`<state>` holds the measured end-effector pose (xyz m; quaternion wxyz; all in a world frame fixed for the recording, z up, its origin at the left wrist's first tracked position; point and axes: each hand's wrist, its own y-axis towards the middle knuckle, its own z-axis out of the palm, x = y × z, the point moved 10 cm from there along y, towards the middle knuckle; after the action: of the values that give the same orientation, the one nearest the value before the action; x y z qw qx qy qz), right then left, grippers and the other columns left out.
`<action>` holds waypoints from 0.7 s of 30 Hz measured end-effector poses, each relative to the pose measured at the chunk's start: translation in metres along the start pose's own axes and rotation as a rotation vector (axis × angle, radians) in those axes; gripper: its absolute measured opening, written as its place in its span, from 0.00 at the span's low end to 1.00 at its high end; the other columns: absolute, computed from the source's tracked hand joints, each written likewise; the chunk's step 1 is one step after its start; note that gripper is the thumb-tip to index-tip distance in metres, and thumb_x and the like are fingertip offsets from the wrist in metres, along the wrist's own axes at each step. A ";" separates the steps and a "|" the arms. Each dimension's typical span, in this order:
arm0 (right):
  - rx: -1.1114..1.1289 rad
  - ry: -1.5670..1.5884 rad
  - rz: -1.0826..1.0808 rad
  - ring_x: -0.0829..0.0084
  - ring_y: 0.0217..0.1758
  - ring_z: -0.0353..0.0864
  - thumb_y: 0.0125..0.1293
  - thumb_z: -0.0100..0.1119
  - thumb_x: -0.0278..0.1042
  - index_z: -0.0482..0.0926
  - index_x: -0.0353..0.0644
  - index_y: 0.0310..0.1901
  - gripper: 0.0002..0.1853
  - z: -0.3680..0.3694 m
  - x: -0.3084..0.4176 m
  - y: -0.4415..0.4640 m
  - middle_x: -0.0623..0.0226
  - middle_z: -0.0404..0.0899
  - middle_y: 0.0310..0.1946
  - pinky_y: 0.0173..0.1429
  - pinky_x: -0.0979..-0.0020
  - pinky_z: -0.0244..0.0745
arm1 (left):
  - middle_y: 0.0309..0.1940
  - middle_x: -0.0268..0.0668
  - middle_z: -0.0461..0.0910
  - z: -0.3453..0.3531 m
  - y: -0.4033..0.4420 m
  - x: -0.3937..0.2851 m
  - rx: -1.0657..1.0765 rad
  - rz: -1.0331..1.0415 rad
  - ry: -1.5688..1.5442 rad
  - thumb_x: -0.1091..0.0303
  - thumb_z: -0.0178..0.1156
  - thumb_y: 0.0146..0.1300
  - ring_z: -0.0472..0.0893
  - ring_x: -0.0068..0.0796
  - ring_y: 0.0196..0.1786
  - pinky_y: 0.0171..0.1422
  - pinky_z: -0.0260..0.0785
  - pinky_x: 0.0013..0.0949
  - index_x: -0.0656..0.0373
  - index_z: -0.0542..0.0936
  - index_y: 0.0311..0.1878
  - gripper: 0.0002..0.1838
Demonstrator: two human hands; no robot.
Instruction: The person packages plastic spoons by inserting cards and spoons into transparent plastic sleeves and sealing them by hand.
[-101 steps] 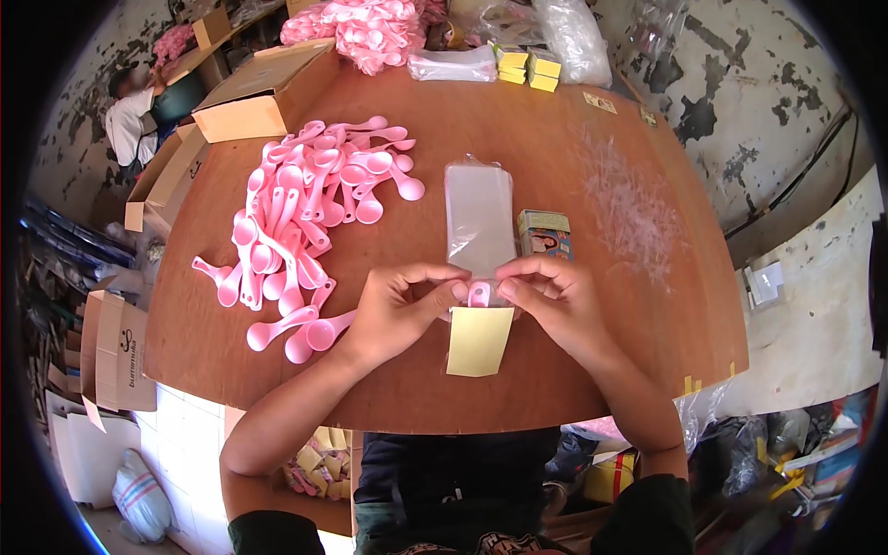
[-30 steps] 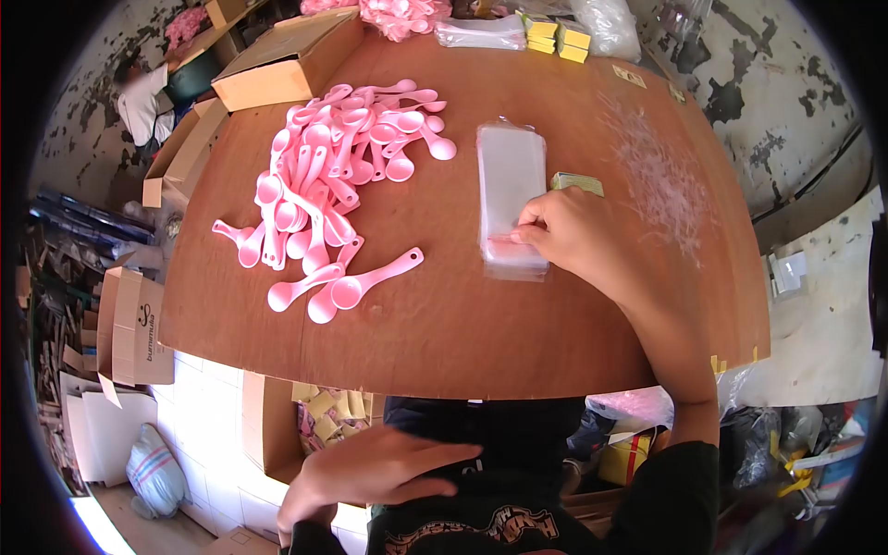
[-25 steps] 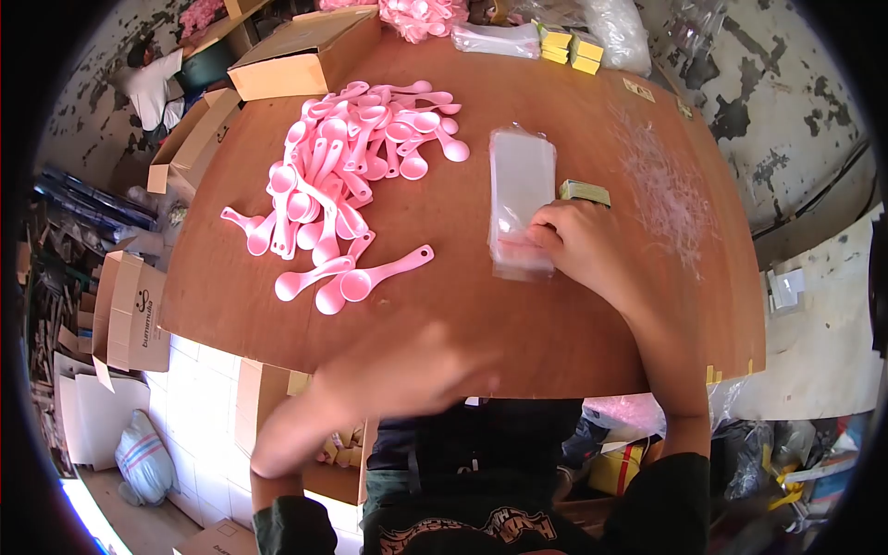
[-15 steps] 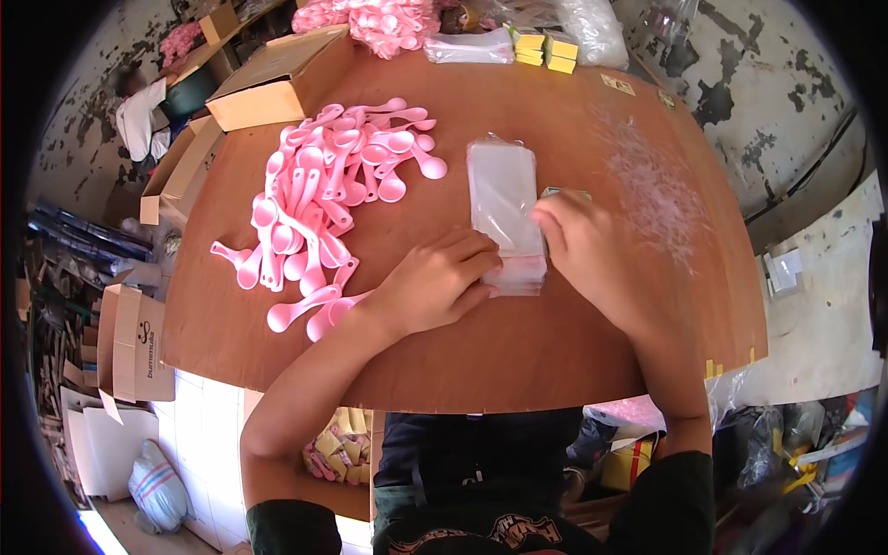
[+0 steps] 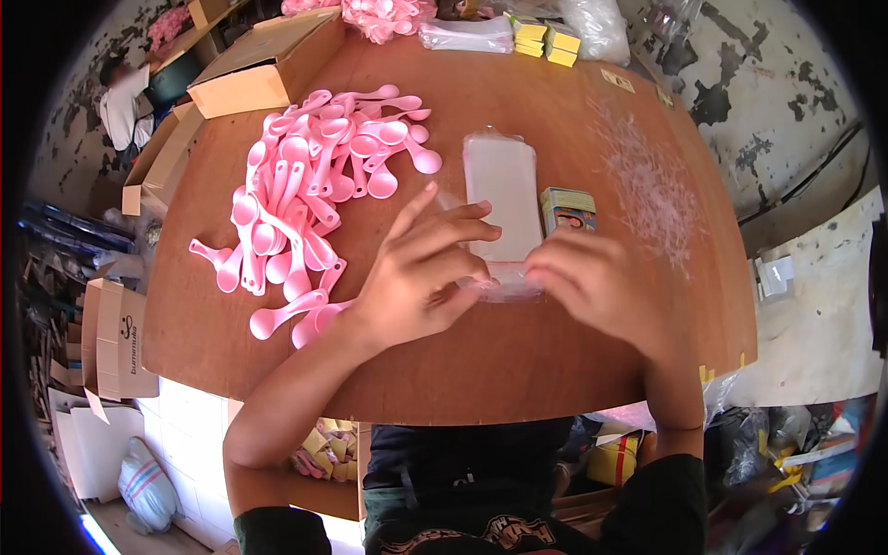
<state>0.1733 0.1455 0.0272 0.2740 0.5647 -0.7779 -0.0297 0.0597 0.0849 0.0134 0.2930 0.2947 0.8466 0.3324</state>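
A stack of clear plastic bags (image 5: 504,176) lies on the brown table in front of me. At its near end, my left hand (image 5: 416,277) pinches the edge of a clear plastic bag (image 5: 509,277) between thumb and forefinger, its other fingers spread. My right hand (image 5: 592,287), slightly blurred, has its fingers closed on the right side of that bag. Just beyond my right hand is a small stack of printed cards (image 5: 568,205), partly hidden by it. A heap of pink measuring spoons (image 5: 296,185) spreads to the left, its nearest spoons close to my left forearm.
Thin clear strips (image 5: 652,185) lie scattered at the right. Along the back are a cardboard box (image 5: 245,88), pink bagged items (image 5: 384,18), more plastic bags (image 5: 467,37) and yellow-edged card stacks (image 5: 546,42). A person (image 5: 125,106) is at the far left.
My right hand has come down to the bag's near edge, showing more of the printed cards. My left hand's fingers have lifted and spread. The view has shifted slightly.
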 end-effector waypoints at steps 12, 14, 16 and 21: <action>0.156 -0.216 0.267 0.52 0.36 0.81 0.48 0.71 0.23 0.80 0.35 0.36 0.12 -0.010 -0.079 -0.015 0.55 0.80 0.33 0.42 0.58 0.75 | 0.38 0.43 0.84 -0.010 -0.020 0.055 -0.319 -0.628 -1.171 0.74 0.64 0.64 0.86 0.29 0.36 0.38 0.79 0.32 0.59 0.72 0.45 0.11; 0.139 -0.136 0.239 0.50 0.35 0.80 0.50 0.69 0.25 0.82 0.35 0.33 0.09 -0.013 -0.080 -0.017 0.54 0.80 0.31 0.41 0.57 0.75 | 0.38 0.42 0.84 0.003 -0.025 0.057 -0.253 -0.694 -1.187 0.73 0.64 0.64 0.85 0.28 0.36 0.37 0.79 0.31 0.60 0.73 0.47 0.12; 0.074 -0.150 0.130 0.53 0.33 0.81 0.52 0.67 0.24 0.81 0.34 0.32 0.06 -0.020 -0.072 -0.016 0.53 0.81 0.31 0.40 0.62 0.75 | 0.40 0.41 0.85 0.018 -0.031 0.057 -0.123 -0.820 -1.181 0.70 0.64 0.65 0.85 0.26 0.37 0.36 0.80 0.28 0.62 0.77 0.52 0.14; -0.137 -0.078 0.319 0.70 0.30 0.82 0.61 0.62 0.23 0.81 0.34 0.35 0.03 -0.071 -0.047 -0.017 0.59 0.83 0.29 0.36 0.73 0.74 | 0.42 0.43 0.84 0.036 -0.039 0.046 0.081 -1.055 -1.208 0.68 0.63 0.66 0.86 0.29 0.38 0.38 0.81 0.29 0.64 0.77 0.54 0.16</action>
<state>0.2303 0.2005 0.0628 0.2830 0.4124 -0.8638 -0.0607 0.0427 0.1080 -0.0509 0.8081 -0.0051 0.5808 -0.0978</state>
